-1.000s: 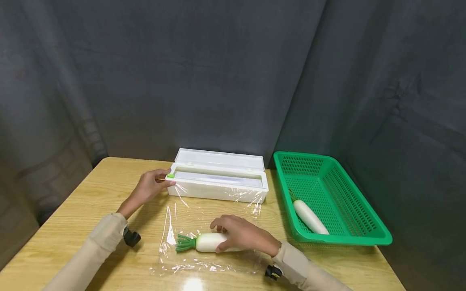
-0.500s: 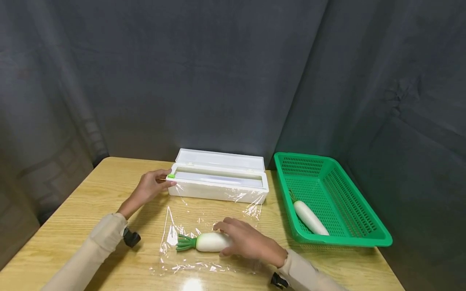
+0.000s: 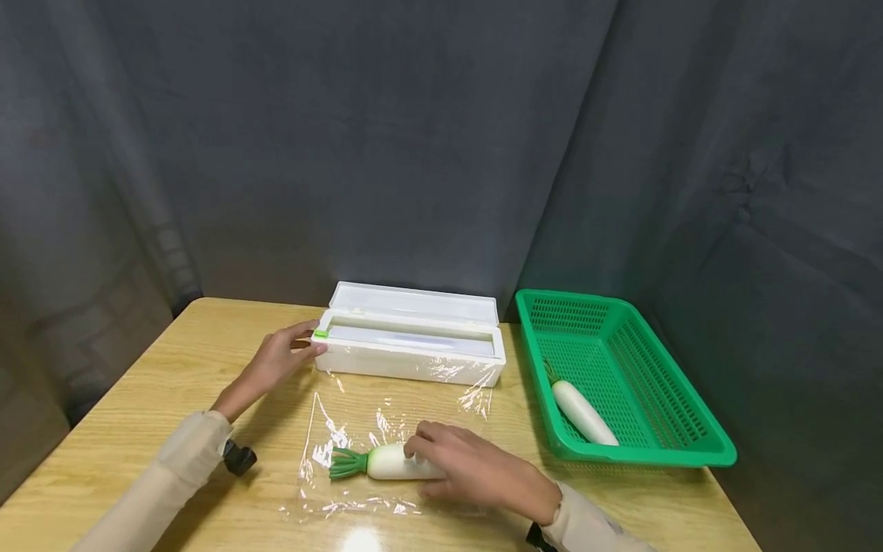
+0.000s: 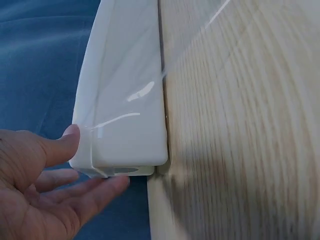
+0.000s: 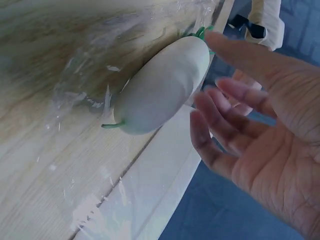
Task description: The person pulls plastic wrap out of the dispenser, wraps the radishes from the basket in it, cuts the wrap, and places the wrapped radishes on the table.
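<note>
A white radish (image 3: pixel 396 462) with a green top lies on a sheet of cling film (image 3: pixel 386 418) near the table's front. My right hand (image 3: pixel 476 471) hovers over its right end. In the right wrist view, the loosely bent fingers (image 5: pixel 217 132) stand apart from the radish (image 5: pixel 160 87). My left hand (image 3: pixel 279 356) holds the left end of a white cling film dispenser (image 3: pixel 407 362), whose lid is up. Its thumb lies on the front corner and its other fingers lie against the end, as the left wrist view shows. The film runs from the dispenser's front.
A green perforated basket (image 3: pixel 635 460) stands at the right, with a second white radish (image 3: pixel 585 414) in it. A bright green slider (image 3: pixel 321 334) sits on the dispenser's left end. A dark curtain (image 3: pixel 386 146) hangs behind the wooden table (image 3: pixel 172 368).
My right hand has drawn back slightly to the right along the radish, uncovering more of it. The left hand stays at the dispenser.
</note>
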A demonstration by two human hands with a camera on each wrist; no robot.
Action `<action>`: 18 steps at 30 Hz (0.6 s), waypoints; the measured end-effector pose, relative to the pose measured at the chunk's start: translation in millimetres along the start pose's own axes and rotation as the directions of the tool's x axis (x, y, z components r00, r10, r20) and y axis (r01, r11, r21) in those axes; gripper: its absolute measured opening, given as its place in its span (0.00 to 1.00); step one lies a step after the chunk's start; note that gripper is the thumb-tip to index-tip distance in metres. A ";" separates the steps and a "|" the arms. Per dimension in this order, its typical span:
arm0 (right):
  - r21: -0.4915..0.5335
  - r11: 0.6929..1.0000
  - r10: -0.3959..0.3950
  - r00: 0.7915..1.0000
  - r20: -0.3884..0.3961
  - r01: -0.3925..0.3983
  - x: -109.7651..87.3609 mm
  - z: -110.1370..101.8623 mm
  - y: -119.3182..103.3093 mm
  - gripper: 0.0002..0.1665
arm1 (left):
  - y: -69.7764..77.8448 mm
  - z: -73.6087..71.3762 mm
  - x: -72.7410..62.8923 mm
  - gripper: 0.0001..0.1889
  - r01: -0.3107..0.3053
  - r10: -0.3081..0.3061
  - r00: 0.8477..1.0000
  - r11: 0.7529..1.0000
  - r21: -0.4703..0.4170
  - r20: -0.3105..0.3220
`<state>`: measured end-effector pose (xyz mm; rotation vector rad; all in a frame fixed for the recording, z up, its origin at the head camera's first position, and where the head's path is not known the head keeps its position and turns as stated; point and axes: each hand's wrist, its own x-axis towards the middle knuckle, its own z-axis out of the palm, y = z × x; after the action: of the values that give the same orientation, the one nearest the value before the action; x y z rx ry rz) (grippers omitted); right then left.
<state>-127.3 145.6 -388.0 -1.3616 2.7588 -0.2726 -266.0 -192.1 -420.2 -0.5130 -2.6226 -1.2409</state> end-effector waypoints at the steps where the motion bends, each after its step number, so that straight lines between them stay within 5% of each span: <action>1: -0.012 1.000 -0.020 1.000 0.008 0.020 -1.4 -0.3 -0.2 0.22 | 0.9 -1.1 -1.3 0.30 -0.006 0.006 1.000 1.000 0.004 -0.016; 4: -0.048 0.997 -0.059 0.997 0.048 0.061 -4.5 0.0 -1.5 0.19 | 5.4 -3.8 -7.5 0.29 -0.091 0.097 0.989 0.994 0.056 -0.110; 6: -0.070 0.995 -0.062 0.995 0.079 0.067 -6.5 0.1 -3.3 0.17 | 9.5 -5.1 -12.7 0.23 -0.157 0.178 0.967 0.980 0.120 -0.183; 8: -0.091 0.994 -0.048 0.993 0.108 0.058 -9.2 -1.3 -5.8 0.16 | 14.8 -7.7 -17.4 0.14 -0.221 0.250 0.951 0.961 0.165 -0.184; 10: -0.104 0.994 -0.020 0.991 0.130 0.033 -13.0 -3.1 -8.6 0.14 | 20.3 -11.6 -23.6 0.08 -0.266 0.277 0.959 0.953 0.143 -0.062; 12: -0.113 0.994 0.012 0.989 0.151 0.006 -17.0 -4.0 -11.2 0.15 | 25.3 -15.2 -31.2 0.08 -0.302 0.291 0.947 0.951 0.064 0.137; 13: -0.108 0.994 0.031 0.986 0.164 -0.013 -18.9 -4.0 -12.4 0.16 | 28.0 -16.3 -35.5 0.08 -0.301 0.290 0.924 0.954 0.006 0.248; 15: -0.105 0.993 0.068 0.979 0.192 -0.048 -21.9 -2.3 -13.9 0.19 | 33.2 -16.6 -45.5 0.08 -0.284 0.294 0.852 0.955 -0.089 0.434; 18: -0.105 0.991 0.099 0.970 0.224 -0.077 -24.3 1.9 -14.4 0.21 | 41.1 -14.5 -59.9 0.08 -0.250 0.306 0.751 0.952 -0.178 0.584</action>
<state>-100.9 156.0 -388.0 -1.1990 2.6598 0.0211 -194.4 -192.7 -401.0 -1.4904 -2.8113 -1.2452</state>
